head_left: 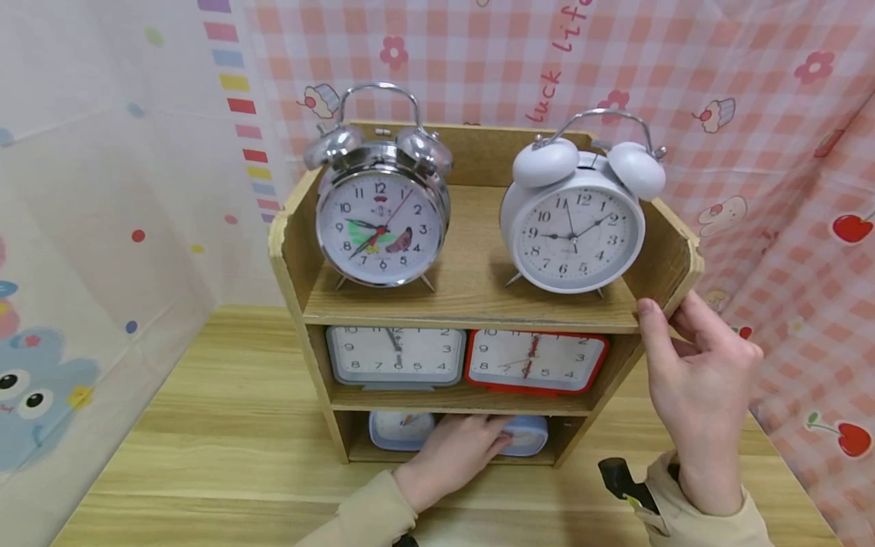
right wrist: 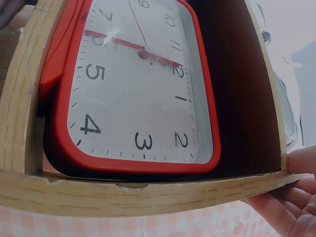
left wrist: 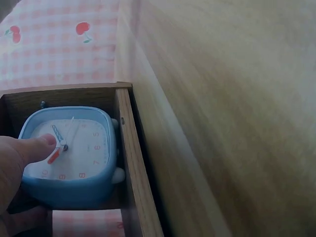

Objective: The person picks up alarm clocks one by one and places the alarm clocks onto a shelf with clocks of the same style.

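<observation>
A small three-tier wooden shelf holds several clocks. On its lowest tier my left hand grips the blue alarm clock at the right; the left wrist view shows the thumb lying across its face. Beside that hand sits another blue clock, partly covered by it. My right hand pinches the shelf's right side panel near the top tier, thumb in front and fingers on the outer side. Close to it in the right wrist view is the red-framed clock on the middle tier.
On the top tier stand a silver twin-bell alarm clock and a white one. A grey-framed clock shares the middle tier with the red one. The shelf stands on a wood-grain table, with a checked cloth behind.
</observation>
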The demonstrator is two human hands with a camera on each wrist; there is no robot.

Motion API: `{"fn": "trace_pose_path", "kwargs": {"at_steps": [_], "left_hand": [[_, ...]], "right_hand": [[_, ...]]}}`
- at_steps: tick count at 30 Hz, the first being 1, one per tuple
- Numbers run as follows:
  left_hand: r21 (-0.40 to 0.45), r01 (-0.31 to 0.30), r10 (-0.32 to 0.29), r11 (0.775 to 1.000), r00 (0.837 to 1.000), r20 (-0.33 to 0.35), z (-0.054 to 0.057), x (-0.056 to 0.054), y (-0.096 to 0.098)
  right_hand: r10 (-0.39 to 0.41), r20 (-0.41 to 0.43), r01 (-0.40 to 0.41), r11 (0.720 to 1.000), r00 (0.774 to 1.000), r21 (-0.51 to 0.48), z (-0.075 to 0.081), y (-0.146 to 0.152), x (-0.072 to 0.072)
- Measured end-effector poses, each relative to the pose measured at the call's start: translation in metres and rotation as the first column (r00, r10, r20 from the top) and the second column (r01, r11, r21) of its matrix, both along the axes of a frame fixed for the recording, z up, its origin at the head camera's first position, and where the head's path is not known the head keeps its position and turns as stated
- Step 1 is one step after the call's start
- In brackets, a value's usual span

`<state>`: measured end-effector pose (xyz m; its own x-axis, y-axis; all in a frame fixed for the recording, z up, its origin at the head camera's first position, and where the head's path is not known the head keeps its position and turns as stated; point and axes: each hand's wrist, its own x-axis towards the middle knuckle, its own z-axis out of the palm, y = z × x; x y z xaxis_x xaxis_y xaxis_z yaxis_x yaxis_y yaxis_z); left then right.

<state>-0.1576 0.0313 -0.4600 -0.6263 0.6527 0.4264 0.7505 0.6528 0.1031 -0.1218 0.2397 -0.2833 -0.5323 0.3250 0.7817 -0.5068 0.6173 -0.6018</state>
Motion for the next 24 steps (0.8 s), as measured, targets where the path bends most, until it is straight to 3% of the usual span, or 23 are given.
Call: {"fn": "trace_pose_path", "kwargs": {"at_steps": [5,9,16,24], "left_hand": [[-0.001,0.023,-0.023,1.0,0.99,-0.141,-0.003,-0.001,0.003],[0.021,0.049,-0.043,0.999,0.975,-0.216,-0.006,-0.003,0.005],[0.007,0.026,-0.023,1.0,0.963,-0.27,-0.008,-0.003,0.006],[0.015,0.028,-0.023,0.999,0.963,-0.27,-0.01,-0.004,0.007]], "right_hand": [[-0.02,0.003,0.02,1.0,1.0,0.014,0.0,0.0,0.0],[-0.025,0.002,0.025,1.0,1.0,0.014,-0.001,0.001,0.0],[-0.011,-0.006,0.011,1.0,1.0,0.0,-0.002,0.0,0.0],[-0.014,-0.005,0.014,1.0,1.0,0.002,-0.001,0.0,0.0]]}}
